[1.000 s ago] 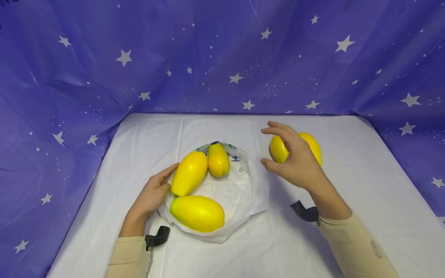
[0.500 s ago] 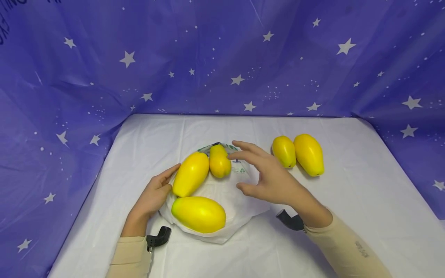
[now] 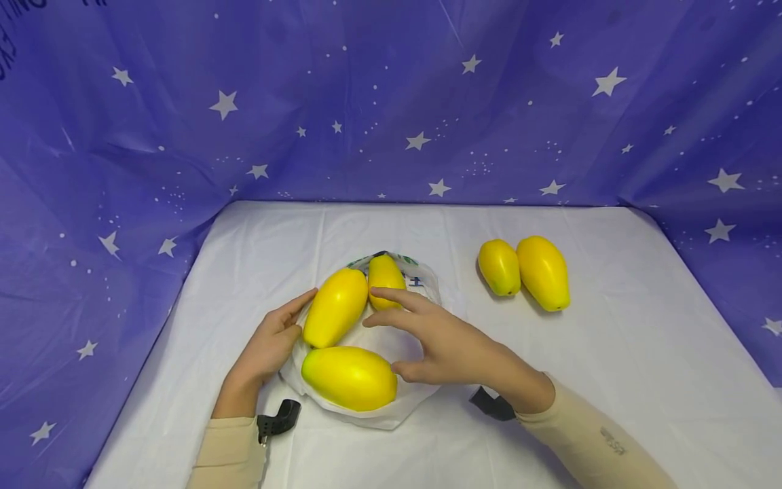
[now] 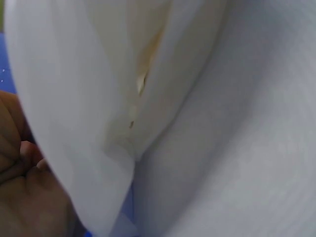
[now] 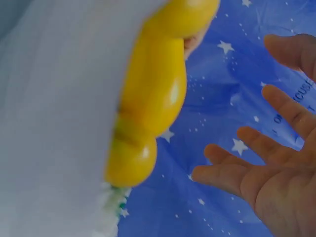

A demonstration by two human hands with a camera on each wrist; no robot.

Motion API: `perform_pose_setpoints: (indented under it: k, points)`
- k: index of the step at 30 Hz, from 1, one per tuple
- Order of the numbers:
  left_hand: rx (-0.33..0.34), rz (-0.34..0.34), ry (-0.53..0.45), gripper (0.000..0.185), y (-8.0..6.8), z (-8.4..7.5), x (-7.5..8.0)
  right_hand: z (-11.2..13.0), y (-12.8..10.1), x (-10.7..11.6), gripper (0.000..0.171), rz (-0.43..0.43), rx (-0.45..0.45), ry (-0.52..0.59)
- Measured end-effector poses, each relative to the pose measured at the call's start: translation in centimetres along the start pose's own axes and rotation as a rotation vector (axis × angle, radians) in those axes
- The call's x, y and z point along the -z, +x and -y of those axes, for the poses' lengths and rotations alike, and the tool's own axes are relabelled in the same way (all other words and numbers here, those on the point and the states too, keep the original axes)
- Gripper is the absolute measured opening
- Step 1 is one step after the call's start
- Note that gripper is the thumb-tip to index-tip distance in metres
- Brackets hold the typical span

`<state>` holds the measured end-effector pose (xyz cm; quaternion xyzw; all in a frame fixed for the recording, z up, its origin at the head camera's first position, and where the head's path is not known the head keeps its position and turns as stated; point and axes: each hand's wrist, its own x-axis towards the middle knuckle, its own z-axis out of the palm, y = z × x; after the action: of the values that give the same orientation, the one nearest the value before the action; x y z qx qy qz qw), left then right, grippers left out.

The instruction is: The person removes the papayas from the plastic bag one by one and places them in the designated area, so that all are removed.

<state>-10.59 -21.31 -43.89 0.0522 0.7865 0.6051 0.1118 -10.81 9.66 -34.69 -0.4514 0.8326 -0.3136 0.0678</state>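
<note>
Since a second ago the right hand [image 3: 449, 343] has left the pair of yellow fruits [image 3: 524, 270] lying well to the right of the white plastic bag [image 3: 421, 295] and crossed leftward over the bag; the fruits and the left hand [image 3: 269, 343] have not shifted.

Now the right hand hovers spread above the bag, fingers [image 3: 391, 299] straight and apart, thumb near the right end of the nearest fruit [image 3: 348, 377], forefinger reaching toward the small far fruit [image 3: 385, 272]. It grips nothing, and whether a fingertip touches a fruit cannot be told. In the right wrist view the same hand [image 5: 276, 173] shows an open palm with fingers splayed, well apart from the yellow fruits [image 5: 153, 98] on the bag.

The left hand lies at the bag's left edge, fingers extended along the side of the long tilted fruit [image 3: 334, 305], touching the bag's rim there; they are relaxed rather than curled round anything. The left wrist view shows only white plastic film [image 4: 98, 98] close up beside the palm [image 4: 24, 197].

Three fruits lie on the bag: the long one leaning toward the small far one, the nearest lying crosswise at the bag's front. Bag and fruits rest on a white tablecloth [image 3: 611, 380], with a blue star-printed curtain [image 3: 391, 102] behind.
</note>
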Motion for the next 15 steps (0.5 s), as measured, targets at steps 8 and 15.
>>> perform_pose_setpoints:
  k: [8, 15]
  points:
    - [-0.005, 0.004, -0.019, 0.065, 0.0, 0.0, -0.1, 0.0, 0.3, -2.2, 0.06, 0.071, 0.027, 0.025]
    - [-0.006, 0.01, -0.021, 0.064, -0.1, -0.1, 0.0, 0.1, 0.5, -3.8, 0.059, 0.117, 0.036, 0.019]
